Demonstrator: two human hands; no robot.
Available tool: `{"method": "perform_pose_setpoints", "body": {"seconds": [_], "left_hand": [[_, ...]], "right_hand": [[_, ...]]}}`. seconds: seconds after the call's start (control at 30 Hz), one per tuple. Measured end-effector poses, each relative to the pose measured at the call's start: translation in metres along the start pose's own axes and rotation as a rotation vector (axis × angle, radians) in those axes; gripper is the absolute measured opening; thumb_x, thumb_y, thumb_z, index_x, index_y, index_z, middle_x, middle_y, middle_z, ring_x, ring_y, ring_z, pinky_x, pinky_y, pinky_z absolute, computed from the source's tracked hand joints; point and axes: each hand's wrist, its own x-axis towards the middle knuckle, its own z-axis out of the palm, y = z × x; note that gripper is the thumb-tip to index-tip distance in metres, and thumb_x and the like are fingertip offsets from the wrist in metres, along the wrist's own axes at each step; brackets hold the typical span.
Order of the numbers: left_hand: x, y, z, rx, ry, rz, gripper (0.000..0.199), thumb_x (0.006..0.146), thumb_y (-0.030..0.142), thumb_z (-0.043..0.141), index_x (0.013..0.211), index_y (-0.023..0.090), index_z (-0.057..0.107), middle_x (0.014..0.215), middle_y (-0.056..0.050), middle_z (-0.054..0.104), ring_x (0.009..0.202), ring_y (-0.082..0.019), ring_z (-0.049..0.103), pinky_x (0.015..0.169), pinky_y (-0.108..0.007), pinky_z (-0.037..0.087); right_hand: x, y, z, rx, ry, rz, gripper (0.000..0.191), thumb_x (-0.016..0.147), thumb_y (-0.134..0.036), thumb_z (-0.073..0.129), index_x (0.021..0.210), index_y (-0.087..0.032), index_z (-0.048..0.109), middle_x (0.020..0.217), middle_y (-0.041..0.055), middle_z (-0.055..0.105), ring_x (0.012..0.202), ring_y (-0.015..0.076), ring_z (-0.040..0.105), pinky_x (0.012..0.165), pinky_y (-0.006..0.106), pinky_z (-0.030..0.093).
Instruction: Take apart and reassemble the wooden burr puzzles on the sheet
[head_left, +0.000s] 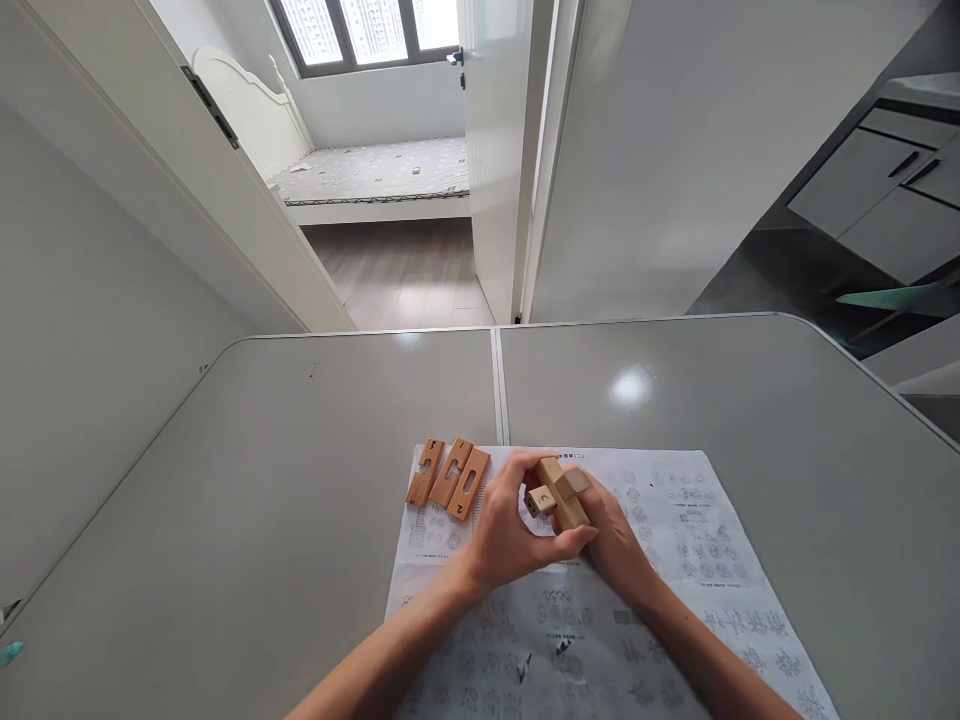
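Observation:
Both hands hold a light wooden interlocking puzzle just above a printed sheet. My left hand wraps its near left side, thumb along the lower end and index finger over the top. From the right, my right hand grips it, its fingers partly hidden behind the wood. One square block end facing me bears a dark mark. Left of the hands lie three flat, reddish-brown wooden pieces, a notched one, a middle one with a shaped cutout, and one with a long slot marked 2.
The large paper sheet, printed with small diagrams, covers the near middle of the grey table. A seam divides the tabletop. Beyond its far edge stand an open door and a bed. Cabinets are at the far right.

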Motion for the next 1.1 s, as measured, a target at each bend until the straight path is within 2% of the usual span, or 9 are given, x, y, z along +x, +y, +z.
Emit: {"method": "perform_pose_setpoints", "body": {"seconds": [0.2,0.47,0.63,0.9,1.1], "left_hand": [[0.0013,0.0018,-0.0013,-0.023,-0.023,-0.043,0.059,0.079,0.05,0.084,0.123,0.019,0.061,0.108,-0.008,0.07,0.093,-0.023,0.067,0.088,-0.037,0.056],[0.0016,0.0051,0.0006,-0.042,-0.014,-0.077,0.054,0.08,0.044,0.082,0.123,0.019,0.061,0.109,-0.008,0.07,0.096,-0.023,0.067,0.089,-0.036,0.056],[0.002,0.0056,0.0008,-0.074,-0.018,-0.082,0.05,0.082,0.043,0.081,0.123,0.02,0.061,0.109,-0.007,0.07,0.096,-0.022,0.067,0.088,-0.035,0.057],[0.0008,0.002,0.0018,-0.065,-0.016,-0.066,0.055,0.081,0.047,0.083,0.124,0.021,0.062,0.108,-0.007,0.07,0.096,-0.022,0.068,0.09,-0.036,0.058],[-0.0001,0.0025,0.0012,-0.036,-0.009,-0.04,0.057,0.083,0.044,0.083,0.131,0.022,0.061,0.111,-0.007,0.067,0.097,-0.022,0.065,0.092,-0.037,0.057]], "right_hand": [[-0.0008,0.0041,0.0016,-0.003,0.011,-0.015,0.053,0.11,-0.063,0.037,0.09,-0.021,0.063,0.08,0.0028,0.063,0.073,0.02,0.059,0.069,0.031,0.052],[-0.0009,0.0088,0.0009,-0.002,0.015,-0.002,0.055,0.111,-0.063,0.036,0.098,-0.02,0.069,0.078,0.0034,0.065,0.07,0.0203,0.058,0.066,0.031,0.05],[-0.001,0.0068,0.0009,0.078,-0.013,0.017,0.055,0.111,-0.062,0.038,0.111,-0.02,0.072,0.092,0.0057,0.071,0.08,0.0217,0.063,0.074,0.031,0.052],[0.0003,0.0034,0.0006,0.096,-0.014,0.032,0.052,0.109,-0.063,0.043,0.106,-0.02,0.073,0.085,0.0028,0.066,0.078,0.0212,0.06,0.074,0.031,0.05],[0.0003,0.0024,-0.0015,0.103,0.002,0.031,0.047,0.106,-0.06,0.048,0.096,-0.02,0.071,0.082,0.0031,0.065,0.077,0.0218,0.059,0.071,0.031,0.05]]}}
